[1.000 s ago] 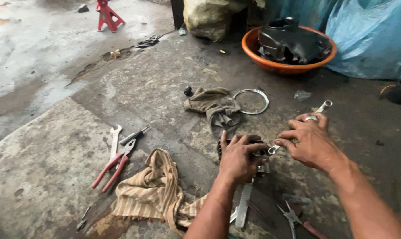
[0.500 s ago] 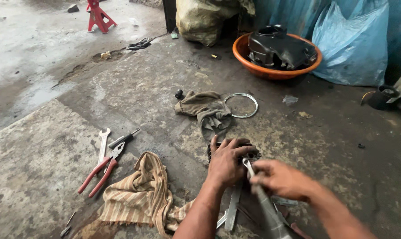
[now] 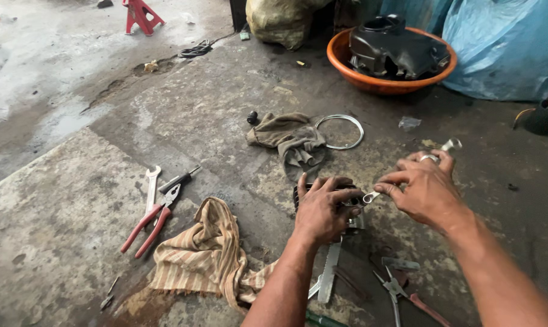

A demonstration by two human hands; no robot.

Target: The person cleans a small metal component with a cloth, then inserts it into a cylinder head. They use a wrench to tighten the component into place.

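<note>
Now, wrench (image 3: 370, 197) between left hand (image 3: 322, 212) and right hand (image 3: 428, 191).

You kneel over a rough, stained concrete floor (image 3: 92, 242) split by a seam, with a wet patch (image 3: 56, 121) gleaming at upper left. Blue plastic sheeting (image 3: 498, 48) and a stuffed sack (image 3: 283, 21) line the far edge under flat daylight.

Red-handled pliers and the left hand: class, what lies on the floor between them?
In the head view, a striped tan cloth lies crumpled on the concrete floor, between the red-handled pliers and the left hand.
</note>
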